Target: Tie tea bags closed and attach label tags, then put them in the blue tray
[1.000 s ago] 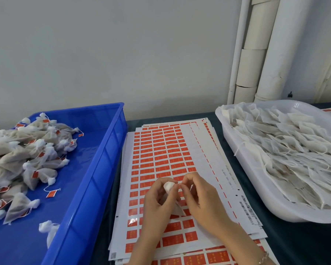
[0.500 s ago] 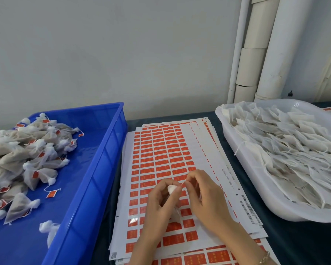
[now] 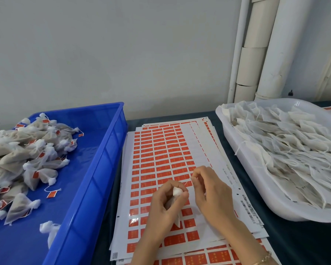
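My left hand grips a white tea bag by its gathered neck, the bunched top poking out between thumb and forefinger. My right hand is just to the right of it, its fingertips pinching the bag's thin string, which runs taut toward the bag. Both hands hover over a stack of sheets of orange label stickers. The blue tray on the left holds several tied, tagged tea bags.
A white tray on the right is heaped with untied tea bags. The sheets lie on a dark tabletop. A grey wall and white pipes stand behind.
My right hand has drawn away to the right and up from my left hand, pulling the string out. The left hand has kept hold of the bag and sunk slightly toward me.
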A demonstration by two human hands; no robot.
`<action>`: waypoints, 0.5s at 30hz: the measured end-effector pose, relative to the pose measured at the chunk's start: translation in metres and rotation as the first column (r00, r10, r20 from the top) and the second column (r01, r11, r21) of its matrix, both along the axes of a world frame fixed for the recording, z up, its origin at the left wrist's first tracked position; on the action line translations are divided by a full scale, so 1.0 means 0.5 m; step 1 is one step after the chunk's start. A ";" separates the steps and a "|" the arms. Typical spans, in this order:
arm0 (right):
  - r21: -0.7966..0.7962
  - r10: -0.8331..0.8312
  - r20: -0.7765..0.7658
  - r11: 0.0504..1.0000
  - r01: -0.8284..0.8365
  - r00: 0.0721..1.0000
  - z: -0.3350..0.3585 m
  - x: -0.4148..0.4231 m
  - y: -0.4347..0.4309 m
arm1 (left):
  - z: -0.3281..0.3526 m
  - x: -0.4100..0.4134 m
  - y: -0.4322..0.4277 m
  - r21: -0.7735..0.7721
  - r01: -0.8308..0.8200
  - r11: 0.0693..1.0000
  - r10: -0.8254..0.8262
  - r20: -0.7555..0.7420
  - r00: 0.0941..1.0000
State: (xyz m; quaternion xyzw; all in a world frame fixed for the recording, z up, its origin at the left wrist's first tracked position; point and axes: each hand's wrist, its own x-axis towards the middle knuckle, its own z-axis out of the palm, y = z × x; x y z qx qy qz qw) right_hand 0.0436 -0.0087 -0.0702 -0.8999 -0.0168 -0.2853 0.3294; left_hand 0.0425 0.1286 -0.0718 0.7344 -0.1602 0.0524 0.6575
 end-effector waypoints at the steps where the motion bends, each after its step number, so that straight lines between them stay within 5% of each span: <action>1: -0.002 -0.002 -0.015 1.000 0.002 1.000 0.000 0.001 -0.002 | 0.000 0.000 -0.001 0.004 0.003 1.000 -0.003 0.001 1.000; 15: 0.071 0.044 -0.149 0.997 -0.034 0.988 -0.015 0.020 -0.027 | -0.008 0.010 -0.006 0.009 -0.036 0.999 0.036 -0.066 0.997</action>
